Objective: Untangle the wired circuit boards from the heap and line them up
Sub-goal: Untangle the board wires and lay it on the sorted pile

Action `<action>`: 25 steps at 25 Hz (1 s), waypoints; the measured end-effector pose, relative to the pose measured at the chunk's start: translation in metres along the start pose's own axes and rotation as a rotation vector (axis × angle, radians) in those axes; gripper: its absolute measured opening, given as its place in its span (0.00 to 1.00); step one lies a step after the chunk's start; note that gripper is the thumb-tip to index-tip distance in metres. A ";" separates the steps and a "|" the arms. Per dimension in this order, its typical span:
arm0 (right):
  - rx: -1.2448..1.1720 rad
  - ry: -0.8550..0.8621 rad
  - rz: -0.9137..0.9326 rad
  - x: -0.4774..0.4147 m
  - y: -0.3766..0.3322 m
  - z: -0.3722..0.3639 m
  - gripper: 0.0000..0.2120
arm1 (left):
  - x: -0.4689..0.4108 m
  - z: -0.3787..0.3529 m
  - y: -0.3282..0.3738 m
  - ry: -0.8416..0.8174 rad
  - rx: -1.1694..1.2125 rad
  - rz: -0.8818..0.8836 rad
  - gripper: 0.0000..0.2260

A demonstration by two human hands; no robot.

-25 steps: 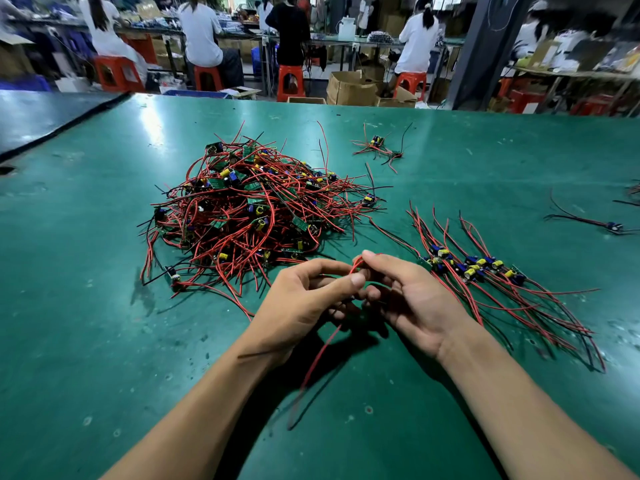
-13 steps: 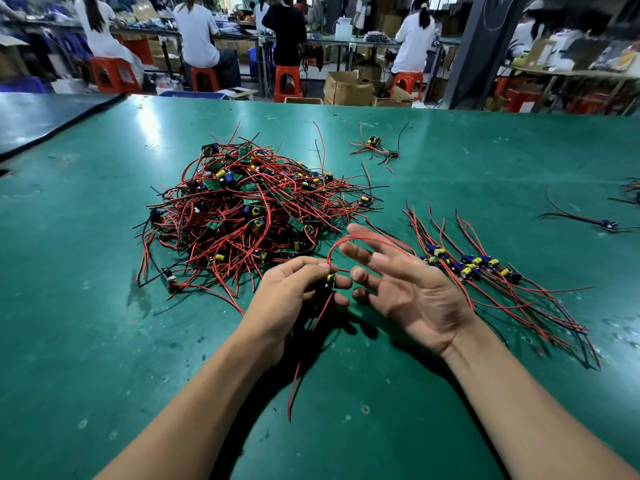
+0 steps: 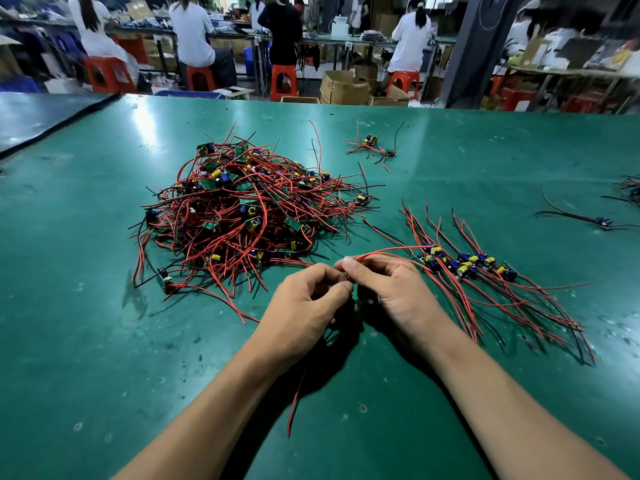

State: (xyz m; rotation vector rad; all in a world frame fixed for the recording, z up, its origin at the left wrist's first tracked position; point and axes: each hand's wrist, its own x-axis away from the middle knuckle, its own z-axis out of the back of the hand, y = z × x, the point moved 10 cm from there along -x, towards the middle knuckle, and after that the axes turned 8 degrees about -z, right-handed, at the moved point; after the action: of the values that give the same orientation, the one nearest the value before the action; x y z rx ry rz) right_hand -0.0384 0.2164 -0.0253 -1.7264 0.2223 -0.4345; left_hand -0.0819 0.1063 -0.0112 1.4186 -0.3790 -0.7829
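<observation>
A tangled heap of small circuit boards with red and black wires point(image 3: 242, 216) lies on the green table point(image 3: 69, 306), left of centre. To the right, several boards lie side by side in a row point(image 3: 464, 265), their wires fanned out. My left hand point(image 3: 304, 303) and my right hand point(image 3: 388, 289) meet in front of the heap, fingers curled. Between them they pinch one wired board; the board itself is hidden inside the hands. One red wire point(image 3: 384, 251) arcs from my right fingertips toward the row, and another point(image 3: 294, 403) hangs below my left wrist.
A small cluster of wired boards point(image 3: 372, 145) lies at the back centre. A single wired board point(image 3: 602, 221) and more wires point(image 3: 630, 188) lie at the far right. Beyond the table's far edge people sit on red stools point(image 3: 284, 81) near cardboard boxes point(image 3: 343, 86).
My right hand, spread open half a second ago, has closed again and pinches the red wire beside my left hand. The wire loop has flattened toward the row.
</observation>
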 end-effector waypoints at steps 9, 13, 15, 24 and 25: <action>-0.007 -0.047 -0.040 -0.003 0.006 0.006 0.14 | -0.001 0.006 -0.003 0.061 0.086 0.034 0.05; 0.080 -0.076 0.020 -0.001 0.000 0.004 0.09 | 0.000 0.009 -0.005 0.075 0.200 0.064 0.07; 0.039 -0.022 -0.028 -0.003 0.005 0.007 0.07 | -0.001 0.006 -0.003 0.040 0.121 0.039 0.06; -0.210 0.260 -0.016 -0.006 -0.001 0.035 0.06 | -0.001 0.000 0.000 0.007 -0.066 0.005 0.06; -0.264 0.266 -0.013 -0.007 -0.002 0.036 0.05 | -0.001 0.001 -0.001 0.018 -0.035 0.020 0.06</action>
State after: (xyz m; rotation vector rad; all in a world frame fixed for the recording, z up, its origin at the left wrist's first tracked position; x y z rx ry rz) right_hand -0.0300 0.2521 -0.0296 -1.9249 0.4781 -0.6690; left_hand -0.0832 0.1062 -0.0120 1.3863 -0.3632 -0.7568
